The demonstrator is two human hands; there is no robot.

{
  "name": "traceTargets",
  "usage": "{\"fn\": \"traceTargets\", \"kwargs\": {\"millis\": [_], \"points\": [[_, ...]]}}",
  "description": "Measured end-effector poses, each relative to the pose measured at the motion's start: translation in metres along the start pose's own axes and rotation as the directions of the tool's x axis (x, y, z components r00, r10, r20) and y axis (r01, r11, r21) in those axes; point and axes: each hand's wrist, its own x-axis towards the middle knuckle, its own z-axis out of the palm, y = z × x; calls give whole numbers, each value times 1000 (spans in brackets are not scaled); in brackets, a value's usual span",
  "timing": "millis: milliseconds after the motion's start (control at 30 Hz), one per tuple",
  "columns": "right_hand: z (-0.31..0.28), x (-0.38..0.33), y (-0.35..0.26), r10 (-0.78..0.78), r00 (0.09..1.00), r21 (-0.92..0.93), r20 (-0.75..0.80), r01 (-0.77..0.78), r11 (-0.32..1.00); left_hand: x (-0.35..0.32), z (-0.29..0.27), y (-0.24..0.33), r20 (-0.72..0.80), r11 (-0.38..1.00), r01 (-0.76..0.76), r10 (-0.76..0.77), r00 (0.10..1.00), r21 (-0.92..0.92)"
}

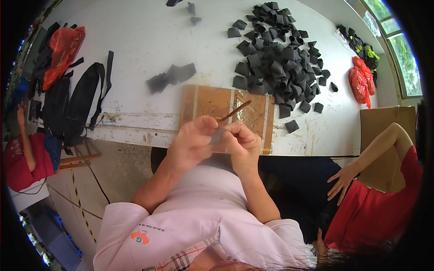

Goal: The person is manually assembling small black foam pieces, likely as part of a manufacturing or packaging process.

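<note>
The left hand (192,142) and the right hand (242,144) meet above the near edge of the white surface (144,40). Both are closed on a small grey fabric piece (218,135), pinched between the fingertips of the two hands. The right hand also grips a thin brown stick (236,110), which slants up and away over a brown board (212,101). The board lies flat on the surface, directly beyond the hands.

A large heap of folded dark fabric pieces (278,58) lies beyond and to the right of the board. A smaller cluster of dark pieces (172,77) lies just left of the board. Black bags with straps (77,104) and a red plastic bag (63,49) occupy the left end of the surface. A second red plastic bag (360,81) lies at the right end.

Another person in a red garment (375,212) sits at the right, one hand (341,180) resting on dark cloth.
</note>
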Motion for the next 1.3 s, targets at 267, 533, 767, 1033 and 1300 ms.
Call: {"fn": "traceTargets", "kwargs": {"millis": [267,533,767,1033,1300], "points": [[-8,3,-24,383,896,584,223,-437,684,4,17,-9,28,666,-361,456,890,653],[-12,58,-82,91,932,221,351,-177,959,22,42,34,490,791,343,-63,869,-507],[-24,56,-49,-62,952,24,300,57,998,30,38,23,243,963,-243,210,947,117],[-15,35,-62,-581,805,-360,122,581,730,33,56,42,597,283,-777,511,619,563],[-2,34,-74,-602,790,-427,113,586,689,27,49,29,262,862,-505,496,828,-35]]}}
